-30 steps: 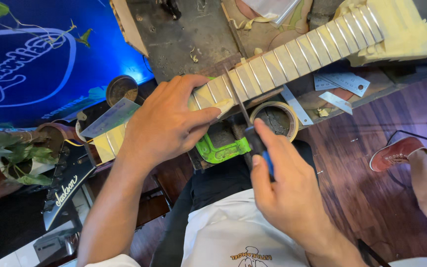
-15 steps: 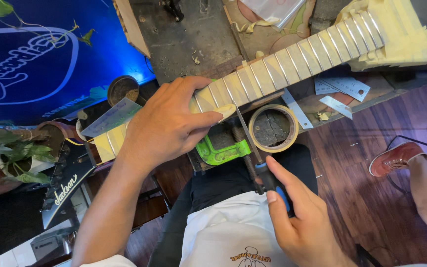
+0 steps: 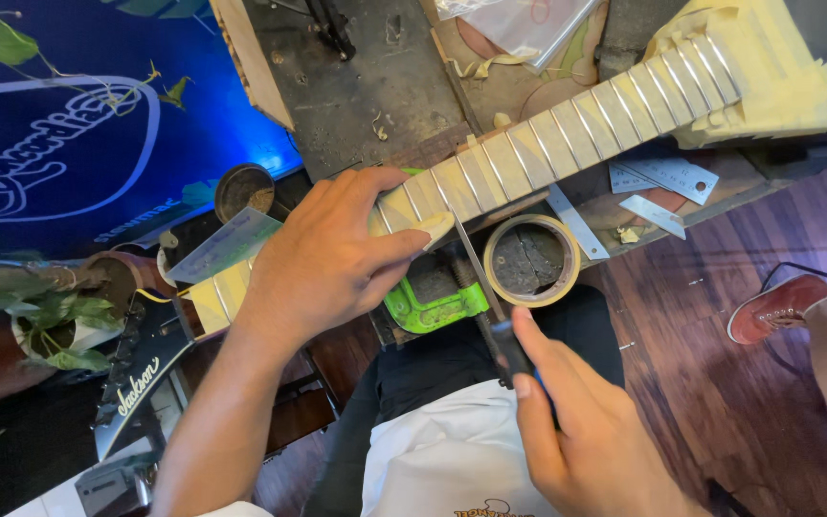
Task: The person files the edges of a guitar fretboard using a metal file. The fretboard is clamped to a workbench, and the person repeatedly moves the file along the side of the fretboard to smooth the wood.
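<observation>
Guitar neck (image 3: pixel 567 144), taped, frets bare, lying slantwise across table (image 3: pixel 356 86). Left hand (image 3: pixel 327 258) pressing down on neck, fingers spread flat. Right hand (image 3: pixel 576 431) just below neck, fingers clamped on file (image 3: pixel 490 306), tip touching neck edge. Best keeping file flat on fret, strokes short and light, neck pinned firm.

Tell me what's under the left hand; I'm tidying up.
The left hand lies on the taped guitar neck. A green clamp shows below. The frets beneath the palm are hidden.

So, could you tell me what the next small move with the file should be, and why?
Probably push the file forward along the fret edge. The right hand holds its handle drawn back near the body, the tip rests at the taped neck, and the left hand braces that neck beside it.
</observation>
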